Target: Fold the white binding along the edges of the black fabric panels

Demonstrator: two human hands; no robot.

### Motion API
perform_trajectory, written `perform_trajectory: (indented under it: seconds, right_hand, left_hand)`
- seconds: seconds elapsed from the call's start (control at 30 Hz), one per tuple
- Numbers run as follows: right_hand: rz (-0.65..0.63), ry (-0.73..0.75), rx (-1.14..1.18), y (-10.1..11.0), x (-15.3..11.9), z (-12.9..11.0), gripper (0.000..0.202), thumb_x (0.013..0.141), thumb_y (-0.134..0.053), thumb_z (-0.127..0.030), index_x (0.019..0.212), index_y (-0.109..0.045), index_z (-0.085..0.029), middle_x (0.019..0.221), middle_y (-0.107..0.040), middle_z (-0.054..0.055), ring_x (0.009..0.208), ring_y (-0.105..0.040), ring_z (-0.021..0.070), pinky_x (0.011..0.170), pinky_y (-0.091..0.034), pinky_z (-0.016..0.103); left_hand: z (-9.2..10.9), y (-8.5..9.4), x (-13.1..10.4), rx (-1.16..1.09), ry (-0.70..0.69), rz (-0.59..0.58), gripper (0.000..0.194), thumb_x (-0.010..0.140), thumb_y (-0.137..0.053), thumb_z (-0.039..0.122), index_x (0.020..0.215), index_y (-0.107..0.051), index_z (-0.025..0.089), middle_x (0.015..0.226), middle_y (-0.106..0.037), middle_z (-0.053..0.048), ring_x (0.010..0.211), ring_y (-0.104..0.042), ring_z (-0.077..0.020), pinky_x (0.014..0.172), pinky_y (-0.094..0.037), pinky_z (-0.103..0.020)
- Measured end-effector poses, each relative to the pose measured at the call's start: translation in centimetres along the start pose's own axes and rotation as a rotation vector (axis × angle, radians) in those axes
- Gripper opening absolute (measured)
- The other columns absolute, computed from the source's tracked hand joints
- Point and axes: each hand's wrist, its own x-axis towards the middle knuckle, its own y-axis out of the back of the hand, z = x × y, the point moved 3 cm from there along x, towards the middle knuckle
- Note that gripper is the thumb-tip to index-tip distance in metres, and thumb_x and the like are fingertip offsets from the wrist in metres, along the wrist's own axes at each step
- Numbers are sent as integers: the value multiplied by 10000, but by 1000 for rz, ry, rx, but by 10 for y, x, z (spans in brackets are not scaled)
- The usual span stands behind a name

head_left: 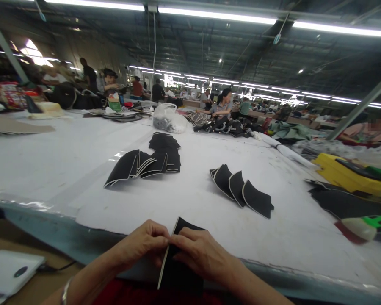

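Observation:
A black panel with a pale edge (186,273) is held at the table's front edge, its flat side facing up. My left hand (147,241) pinches the panel's pale left edge between thumb and fingers. Across the panel's upper part lies my right hand (203,254), its fingertips meeting the left ones at that edge. Further back, several similar black panels (123,169) overlap in a pile on the left. A smaller fan of black panels (257,197) rests to the right. The fingertips partly hide the gripped edge.
The white-covered table (92,207) spreads ahead. On the right are a yellow container (346,171) and a brush with a green handle (358,228). A plastic bag (169,118) stands at the back. A white device (14,273) sits low on the left. Other people work beyond.

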Motion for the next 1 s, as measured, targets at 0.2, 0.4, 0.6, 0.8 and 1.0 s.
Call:
perform_trajectory:
  seconds: [0.2,0.4,0.6,0.8,1.0]
  right_hand:
    - [3,171,-313,7,12,-1,216,903,-668,-406,954,-598,-208,796,-593,-23,677,-500,152,631,-349,307]
    - [-25,147,-339,13,19,-6,361,828,-732,-502,905,-557,-196,891,-583,3,829,-498,182,771,-348,349]
    - [-88,14,-211,21,16,-12,304,828,-768,-352,976,-546,-207,978,-568,13,895,-499,193,784,-342,340]
    - [-75,74,-273,12,14,-15,182,903,-679,-285,886,-525,-190,943,-588,12,871,-485,183,787,-341,348]
    - [58,83,-162,7,-1,-36,227,856,-715,-230,878,-494,-185,971,-603,27,948,-509,192,843,-362,371]
  left_hand:
    - [2,-8,7,56,-26,28,216,636,-665,334,598,-595,132,504,-555,4,462,-481,-114,465,-358,-213]
    - [16,-14,6,142,-35,-65,184,653,-616,297,594,-570,129,497,-397,50,479,-299,-74,469,-210,-226]
    - [23,-14,2,181,-11,-137,185,672,-613,306,617,-583,131,491,-378,47,463,-301,-83,464,-194,-244]
    - [26,-15,4,230,-4,-161,132,634,-576,259,581,-534,146,492,-341,58,471,-238,-75,462,-142,-256]
    - [36,7,3,586,-96,-46,74,590,-493,210,554,-529,157,499,-378,49,511,-310,-98,467,-181,-246]
